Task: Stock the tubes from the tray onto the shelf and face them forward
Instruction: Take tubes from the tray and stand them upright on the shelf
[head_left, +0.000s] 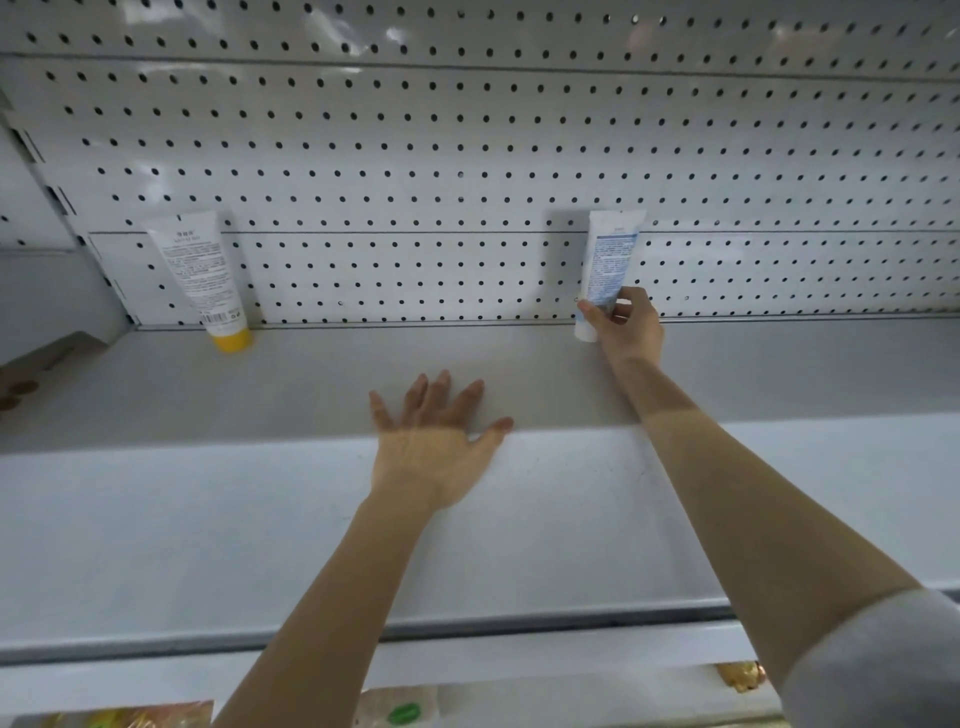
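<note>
White-and-blue tube (610, 260) is at the back of the shelf (311, 384), right of centre, cap end down and crimped end up, with its top tilted slightly to the right. A block of fine print faces outward. Its white cap is down at the shelf surface close to the pegboard (467, 156); whether the cap actually touches the shelf cannot be told.

The right hand (626, 325) holds the white-and-blue tube low on its body, just above the cap. The thumb lies across the left edge and the fingers (623, 312) curl round the right side, so the hand is closed in a pinch on the tube. The forearm reaches in from the lower right, with a grey sleeve (883, 660) pushed up near the elbow.

The left hand (434, 441) holds nothing. It is spread wide, palm toward the shelf, fingers (441, 389) straight and fanned apart, pointing toward the back. The heel of the hand lies over the shelf's front edge and the fingertips lie on the grey shelf surface. It is well apart from both tubes, nearer the front.

A yellow-capped tube (200, 270) stands well to the left, also cap down, leaning back against the pegboard with its top tipped left. Its barcode and fine print face outward. No hand touches it.

Below the shelf's pale front lip, blurred packages (400, 712) in yellow and green show along the bottom edge.
</note>
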